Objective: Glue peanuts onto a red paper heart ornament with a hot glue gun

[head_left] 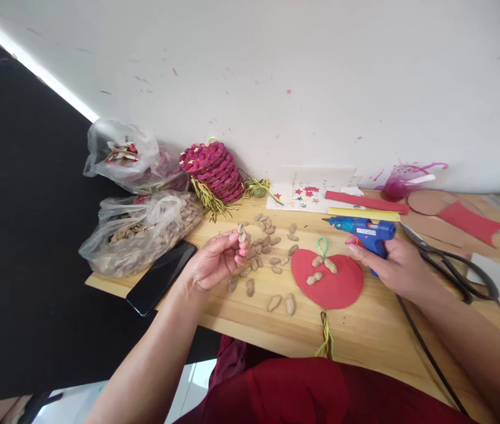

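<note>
Between the thumb and fingers of my left hand (217,259) is a peanut (242,234), raised above the table. My right hand (402,265) grips a blue hot glue gun (367,232) by its handle, the nozzle pointing left over the table. Below the gun lies a red heart-shaped paper (338,288) with a green loop at its top and a yellow-green tassel (325,335) at its bottom point. A few peanuts (314,278) rest on the heart. Loose peanuts (291,304) are scattered on the wood between my left hand and the heart.
Plastic bags, one full of peanuts (161,224), and a phone (161,277) lie at left. Stacked magenta discs (214,171) stand by the wall. Scissors (453,271), paper strips (367,201) and a cup of magenta paint (397,182) are at right. The gun's cord (426,347) trails down the front edge.
</note>
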Demonstrator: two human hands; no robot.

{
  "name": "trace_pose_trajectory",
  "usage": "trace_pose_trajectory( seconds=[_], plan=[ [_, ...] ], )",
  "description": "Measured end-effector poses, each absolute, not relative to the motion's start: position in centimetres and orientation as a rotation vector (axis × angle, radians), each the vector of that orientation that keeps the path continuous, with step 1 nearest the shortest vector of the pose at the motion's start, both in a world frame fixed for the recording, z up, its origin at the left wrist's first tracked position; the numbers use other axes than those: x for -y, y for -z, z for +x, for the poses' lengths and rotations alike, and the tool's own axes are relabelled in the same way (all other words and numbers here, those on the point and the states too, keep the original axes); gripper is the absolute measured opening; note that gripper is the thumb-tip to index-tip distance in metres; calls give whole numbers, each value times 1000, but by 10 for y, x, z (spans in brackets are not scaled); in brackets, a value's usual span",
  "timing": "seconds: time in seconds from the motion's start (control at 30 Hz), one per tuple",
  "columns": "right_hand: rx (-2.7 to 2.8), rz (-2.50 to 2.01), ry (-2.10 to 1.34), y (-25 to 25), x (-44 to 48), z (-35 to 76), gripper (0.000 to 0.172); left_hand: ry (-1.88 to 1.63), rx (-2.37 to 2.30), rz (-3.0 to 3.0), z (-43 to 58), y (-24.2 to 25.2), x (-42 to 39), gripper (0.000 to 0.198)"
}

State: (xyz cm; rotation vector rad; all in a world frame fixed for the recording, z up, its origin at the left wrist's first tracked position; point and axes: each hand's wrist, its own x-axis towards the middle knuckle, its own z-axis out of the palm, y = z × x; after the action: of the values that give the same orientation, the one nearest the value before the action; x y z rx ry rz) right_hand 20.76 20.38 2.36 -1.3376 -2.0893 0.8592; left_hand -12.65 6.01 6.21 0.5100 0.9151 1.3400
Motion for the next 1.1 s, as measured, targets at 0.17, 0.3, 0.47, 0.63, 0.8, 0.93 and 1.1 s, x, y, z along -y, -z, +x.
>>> trace_pose_trajectory(
  seconds=[0.17,0.3,0.47,0.63,0.8,0.93,1.1],
  plan=[
    [2033,-1377,-910,-25,-204,206,46,-1380,-725,428,-120,-61,-58,33],
    [2029,-1385,-922,-29,-203,204,45,-1386,-692,428,-117,-58,-55,31],
    [2034,-1400,-904,-32,-201,203,44,-1391,-724,483,-117,-56,-52,30],
    [2050,-1370,-893,-31,-201,204,41,-1366,-800,589,-119,-58,-49,31],
    [2072,-1381,-861,-29,-202,206,45,-1378,-968,667,-122,-63,-43,38],
    [2079,-1383,-894,-27,-203,208,48,-1325,-1451,1030,-146,-69,-30,34],
    [2042,-1438,-925,-20,-205,210,52,-854,-2095,1665,-186,-66,-11,17]
  ],
)
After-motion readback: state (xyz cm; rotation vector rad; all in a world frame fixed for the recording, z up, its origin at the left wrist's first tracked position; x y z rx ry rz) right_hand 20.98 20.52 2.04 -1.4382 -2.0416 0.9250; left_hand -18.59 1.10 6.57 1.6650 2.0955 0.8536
